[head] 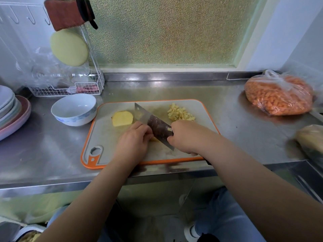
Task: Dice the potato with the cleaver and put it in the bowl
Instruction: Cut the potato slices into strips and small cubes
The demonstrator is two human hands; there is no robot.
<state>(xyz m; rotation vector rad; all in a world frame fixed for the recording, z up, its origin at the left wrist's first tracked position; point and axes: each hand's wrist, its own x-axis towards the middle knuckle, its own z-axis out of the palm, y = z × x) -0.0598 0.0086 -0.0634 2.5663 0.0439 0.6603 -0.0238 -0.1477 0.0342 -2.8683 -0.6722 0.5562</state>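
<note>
Far left of the grey, orange-rimmed plastic cutting board (108, 147): a stack of pale round plates (10, 109) on the steel counter (52, 154). Just beside the board's left edge: a white ceramic bowl with blue pattern (74, 109), upright, nothing visible inside. On the board's left part: a peeled yellow potato half (122, 118), cut face up. Near the board's middle: left hand (133, 142), fingers curled down over a small yellow potato piece (154, 139), mostly hidden, so perhaps only pressed rather than gripped. Touching those knuckles: a broad steel cleaver (153, 124), blade slanting across the board. At the blade's near end: right hand (185, 137), wrapped around the handle. On the board's far right part: a heap of small diced potato cubes (180, 113). Well right of the board: a knotted clear plastic bag of orange pieces (277, 95) on the counter.
</note>
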